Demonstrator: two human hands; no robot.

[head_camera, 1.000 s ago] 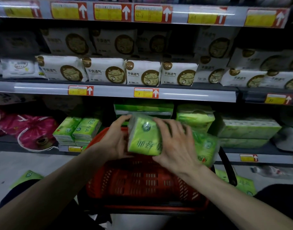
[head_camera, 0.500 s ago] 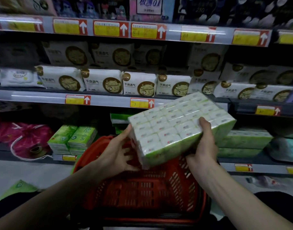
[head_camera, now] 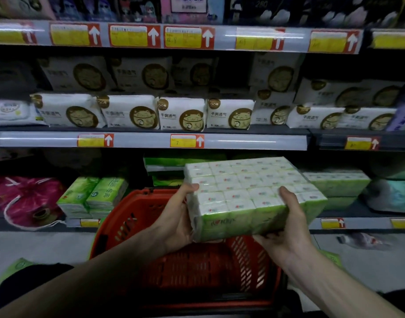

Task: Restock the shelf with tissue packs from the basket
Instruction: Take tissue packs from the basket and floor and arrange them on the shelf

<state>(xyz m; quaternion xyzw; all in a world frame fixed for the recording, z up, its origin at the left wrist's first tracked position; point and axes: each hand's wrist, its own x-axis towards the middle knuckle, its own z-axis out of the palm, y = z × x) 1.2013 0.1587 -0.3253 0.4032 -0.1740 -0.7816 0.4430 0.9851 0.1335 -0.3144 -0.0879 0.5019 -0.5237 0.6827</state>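
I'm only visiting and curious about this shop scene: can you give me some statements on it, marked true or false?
1. The left hand and the right hand both hold the tissue pack. True.
2. The basket is blue. False: it is red.
3. The tissue pack lies inside the basket. False: it is held in the air above it.
4. White cat packs stand on the middle shelf. True.

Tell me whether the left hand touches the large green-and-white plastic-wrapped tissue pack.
Touching. The head view shows the left hand gripping the left end of the green-and-white tissue pack, thumb over its top edge.
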